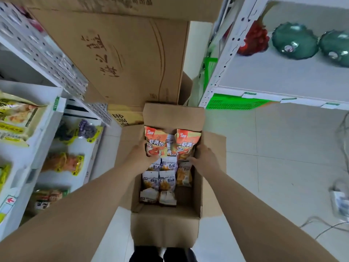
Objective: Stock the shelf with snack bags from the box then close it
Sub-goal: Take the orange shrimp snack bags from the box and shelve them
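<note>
Hands apparently grip orange snack bags inside box.

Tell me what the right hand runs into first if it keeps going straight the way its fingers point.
The right hand points inward and down into the open cardboard box. Its fingers are at the lower edge of the right-hand orange shrimp snack bag, so that bag comes first; depth is unclear, and contact may already exist.

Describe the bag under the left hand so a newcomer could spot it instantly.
Find the open cardboard box on the floor, centre of view. At its far end two orange bags stand side by side; the left orange bag is the one the left hand grips. Nearer bags are white.
</note>
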